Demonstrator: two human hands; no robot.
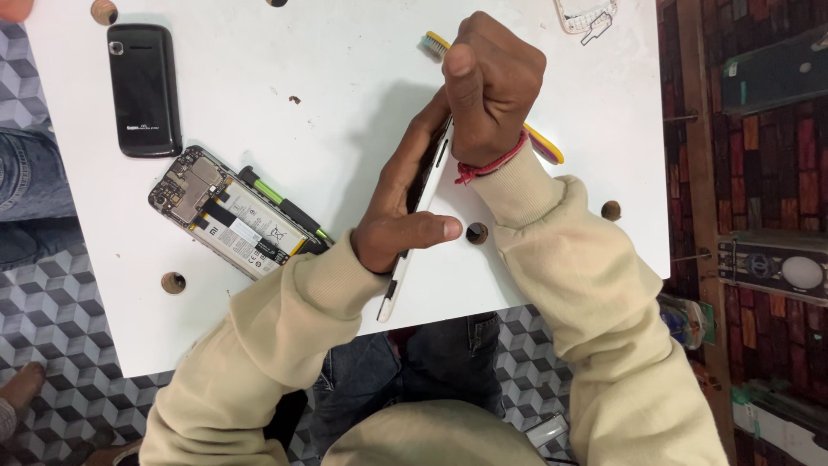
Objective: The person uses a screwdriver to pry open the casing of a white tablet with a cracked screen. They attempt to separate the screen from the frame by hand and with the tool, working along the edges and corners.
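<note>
White table: we work over a white table (345, 52) with round holes in its top, set on a floor (60, 319) of grey cube-pattern tiles.
Left hand: our left hand (405, 203) is wrapped around a white phone frame (412, 237), fingers behind it and the thumb laid across its front edge; the grip is closed on it.
Phone frame: the frame stands on its long edge, tilted, near the front middle of the table, its lower end reaching just past the table's front edge.
Right hand: our right hand (487, 86) is balled into a fist around a yellow toothbrush (545, 145), pressed against the upper end of the frame; the bristle head shows beyond the knuckles and the handle comes out by the wrist.
Wrist: a red thread (493, 162) circles the right wrist, above the beige sleeve (569, 259).
Opened phone: an opened phone (228, 214) with its circuit board and battery bare lies to the left of our hands, well apart from the frame.
Tool: a black and green tool (280, 200) lies just beside the opened phone.
Black phone: a black phone (144, 89) lies face down at the far left.
Far edge: a small white part (586, 15) lies at the far right edge of the table.
</note>
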